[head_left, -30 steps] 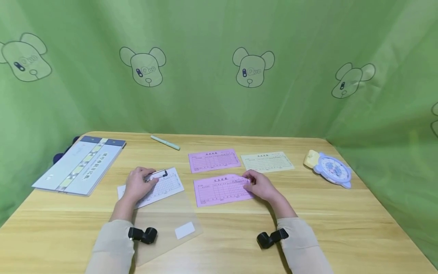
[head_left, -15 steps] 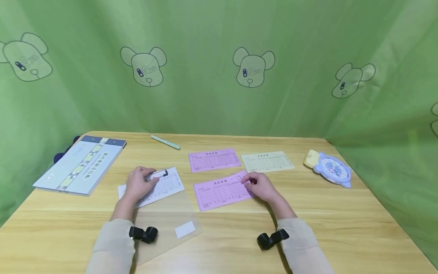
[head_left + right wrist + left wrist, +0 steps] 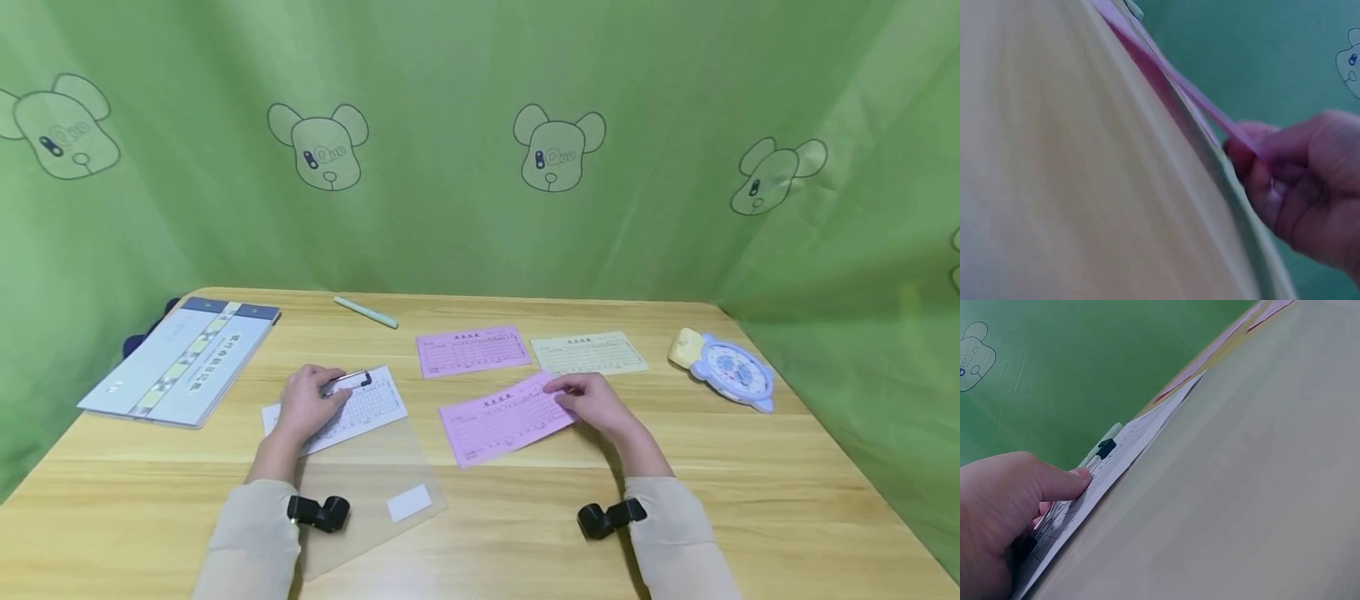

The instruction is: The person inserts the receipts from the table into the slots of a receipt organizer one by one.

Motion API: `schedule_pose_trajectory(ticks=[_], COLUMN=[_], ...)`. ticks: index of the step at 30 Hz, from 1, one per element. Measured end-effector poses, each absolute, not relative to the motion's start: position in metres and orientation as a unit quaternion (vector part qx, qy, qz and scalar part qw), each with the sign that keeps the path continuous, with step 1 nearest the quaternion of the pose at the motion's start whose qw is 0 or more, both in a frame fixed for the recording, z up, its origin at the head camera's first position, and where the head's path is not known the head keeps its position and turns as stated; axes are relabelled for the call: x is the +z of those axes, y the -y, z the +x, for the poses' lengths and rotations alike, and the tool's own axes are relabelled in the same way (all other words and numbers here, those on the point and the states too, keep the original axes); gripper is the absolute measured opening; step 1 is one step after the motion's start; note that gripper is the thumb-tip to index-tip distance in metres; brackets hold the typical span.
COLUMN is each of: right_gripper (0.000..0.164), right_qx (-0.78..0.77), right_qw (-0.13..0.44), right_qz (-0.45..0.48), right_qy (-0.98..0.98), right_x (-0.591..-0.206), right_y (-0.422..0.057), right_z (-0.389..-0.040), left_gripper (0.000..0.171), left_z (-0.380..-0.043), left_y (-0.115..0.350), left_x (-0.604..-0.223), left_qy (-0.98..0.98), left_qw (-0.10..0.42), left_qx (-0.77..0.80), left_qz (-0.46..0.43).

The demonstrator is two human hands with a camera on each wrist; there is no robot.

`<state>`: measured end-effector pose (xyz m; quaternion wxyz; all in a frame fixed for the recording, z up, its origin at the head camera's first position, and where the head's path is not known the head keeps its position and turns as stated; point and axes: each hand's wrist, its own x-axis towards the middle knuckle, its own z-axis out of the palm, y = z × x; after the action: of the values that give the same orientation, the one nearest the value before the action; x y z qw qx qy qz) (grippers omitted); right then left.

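My left hand (image 3: 303, 408) is at the top of a clear clipboard (image 3: 367, 475), its thumb and fingers on the wire clip (image 3: 352, 380) with black ends. Under that clip lies a white printed form (image 3: 375, 408); in the left wrist view the thumb is at the clip wire (image 3: 1092, 464), close over the paper. My right hand (image 3: 600, 408) pinches the right end of a pink printed form (image 3: 502, 421) between thumb and fingers. The right wrist view shows this pink form (image 3: 1194, 94) edge-on, its held end raised off the table.
Behind lie another pink form (image 3: 472, 352) and a pale yellow form (image 3: 588, 353). A green pen (image 3: 366, 312) is at the back edge. At left rests a ledger book (image 3: 180, 362); at right, a blue round toy-like clock (image 3: 735, 372) touches a yellow block (image 3: 686, 347).
The pink form in my right hand has turned slightly and shifted right, its lower left corner swinging toward me. My left hand has stayed at the clip.
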<state>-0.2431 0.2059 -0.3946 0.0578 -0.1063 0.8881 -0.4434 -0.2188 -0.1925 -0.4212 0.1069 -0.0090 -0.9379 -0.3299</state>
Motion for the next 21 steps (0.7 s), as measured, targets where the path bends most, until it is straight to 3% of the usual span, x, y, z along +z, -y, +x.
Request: schedule_pose_trajectory(ticks=[11, 21], right_gripper=[0.036, 0.043], right_qx=[-0.567, -0.573], right_qw=[0.118, 0.179], right_qz=[-0.121, -0.183], right_qy=[-0.806, -0.779], right_x=[-0.363, -0.359], right_y=[-0.207, -0.162], right_z=[-0.239, -0.241], left_gripper=[0.037, 0.037], left_z=[-0.219, -0.219], left_y=[0.193, 0.193], left_x=[-0.423, -0.424], left_qy=[0.939, 0.94], left_qw=[0.106, 0.108], left_qx=[-0.326, -0.323], left_qz=[-0.017, -0.015])
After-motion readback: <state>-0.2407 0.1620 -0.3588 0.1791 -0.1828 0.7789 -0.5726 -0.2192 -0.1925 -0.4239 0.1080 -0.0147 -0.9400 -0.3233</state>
